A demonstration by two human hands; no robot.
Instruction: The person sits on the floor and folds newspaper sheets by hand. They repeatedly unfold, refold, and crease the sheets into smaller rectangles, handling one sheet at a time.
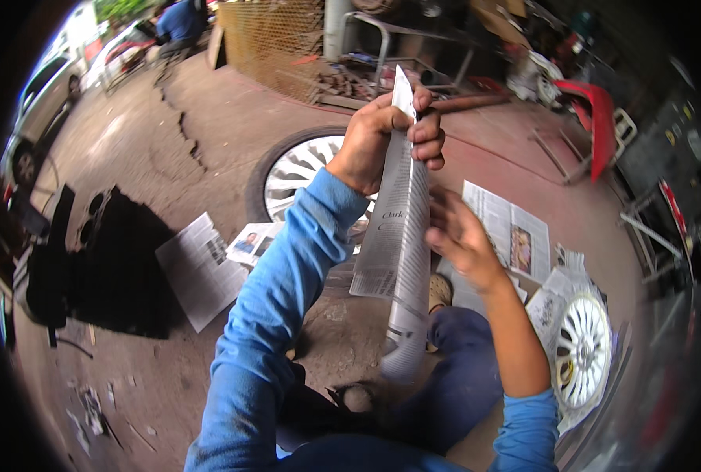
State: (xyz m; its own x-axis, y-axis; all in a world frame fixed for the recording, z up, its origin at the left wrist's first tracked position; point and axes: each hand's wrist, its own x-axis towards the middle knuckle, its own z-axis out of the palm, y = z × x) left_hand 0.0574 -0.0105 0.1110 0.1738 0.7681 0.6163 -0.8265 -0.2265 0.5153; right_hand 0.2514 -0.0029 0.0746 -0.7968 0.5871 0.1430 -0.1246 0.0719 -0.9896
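My left hand point(386, 138) is raised in front of me, its fingers closed round the upper end of a folded newspaper sheet point(398, 228). The paper hangs down lengthwise, with a loose flap on its left and a striped, blurred lower end. Beside its right edge is my right hand point(462, 240), slightly smeared, with fingers apart and half bent; whether the fingertips touch the paper I cannot make out. Behind the paper and my left arm, a white multi-spoke wheel with a black tyre point(302, 169) lies on the floor, partly hidden.
More newspaper sheets point(202, 271) lie around the wheel. At right, another white wheel point(581, 350) rests on newspaper. A black molded part point(122, 263) sits at left. Farther off are a red panel point(594, 126), metal frames, a parked car point(47, 110) and a person in blue point(181, 27).
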